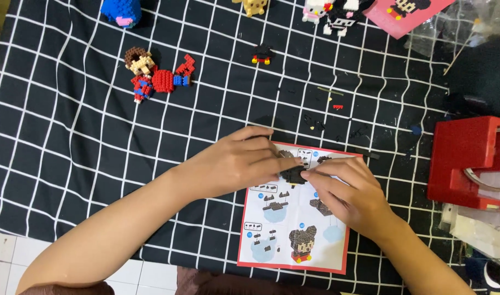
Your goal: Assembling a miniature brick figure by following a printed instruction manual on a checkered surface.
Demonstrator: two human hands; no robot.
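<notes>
Two bare hands meet over the middle of the black cloth with the white grid (pixel 69 136), and between them sits a small black clump of tiny plastic building bricks (pixel 292 175). It's dark, knobbly and low, only partly visible between the fingertips, so its exact shape is hard to make out. The left hand (pixel 236 164) comes in from the near-left corner, fingers together and stretched flat, tips pressed on the clump's left side. The right hand (pixel 345 194) reaches in from the near edge, fingers curled and bunched, tips pinching the clump from the right. So both hands are clamped on the same little piece, right above the far end of a red-bordered white instruction leaflet (pixel 293 240) lying near the cloth's near edge, printed with build steps and a finished round-eared figure.

Loose black bricks (pixel 315 123) are scattered just beyond the leaflet, with a small black, red and yellow sub-build (pixel 262 54) further out. Toward the far-left lies a brick figure with a brown head and red-and-blue body (pixel 151 74), flat on its side. Along the far edge stand a blue brick figure (pixel 121 11), a yellow one (pixel 251 5) and a white-and-black one (pixel 334 13), beside a pink leaflet (pixel 405 16). At the right edge sits a red plastic box-shaped holder (pixel 463 161).
</notes>
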